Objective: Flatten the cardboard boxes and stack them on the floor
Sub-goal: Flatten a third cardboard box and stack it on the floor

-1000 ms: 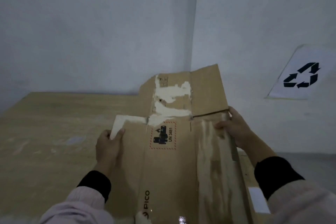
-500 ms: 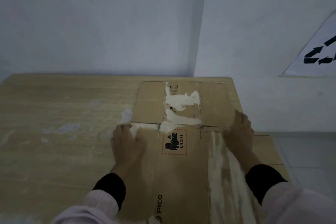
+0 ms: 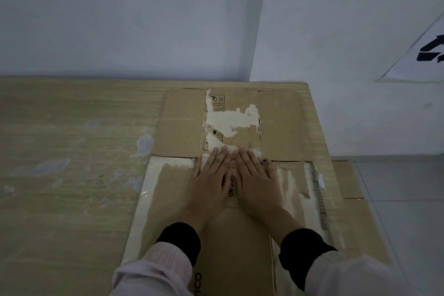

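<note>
Both hands lie spread flat, palms down and fingers straight, side by side on the flattened cardboard box (image 3: pixel 216 235), gripping nothing. The left hand (image 3: pixel 208 181) and the right hand (image 3: pixel 256 181) sit so near each other that their inner edges almost meet, with a strip of the printed hazard label (image 3: pixel 231 190) showing in the gap between them. Their black cuffs and pale sleeves run back toward the bottom edge over the box's near panel, where part of a printed logo shows. The box lies under both palms on a wooden table (image 3: pixel 60 175) and reaches left, right and ahead of the hands; another piece of cardboard (image 3: pixel 348 178) lies lower down beyond the table's right edge. Just past the fingertips runs the fold line, and beyond it the far flaps (image 3: pixel 182 122) lie flat, the middle one torn to white paper. A second ago the hands held the box's two side edges, well apart, with the far flaps raised; half a second ago they pressed near those edges. Now they have come together at the centre, and the flaps are down.
</note>
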